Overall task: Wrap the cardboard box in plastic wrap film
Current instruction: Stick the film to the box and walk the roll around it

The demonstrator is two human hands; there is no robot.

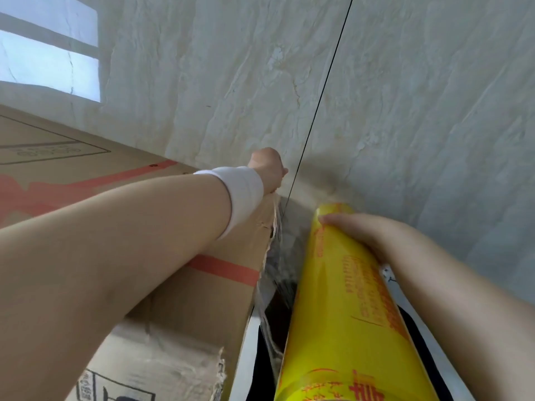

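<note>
A large brown cardboard box with red stripes fills the left side. Across its top reaches my left arm with a white wristband. At the box's far right corner my left hand grips the bunched end of the clear plastic film. The film hangs down along the box's right edge toward the roll. A long yellow roll of wrap film with red print stands beside the box on the right. My right hand holds the roll near its far end, fingers curled over it.
A pale marble-patterned tiled floor with a dark grout line lies beyond the box and roll. A bright window reflection shows at the upper left. Dark clothing and a white edge show between box and roll at the bottom.
</note>
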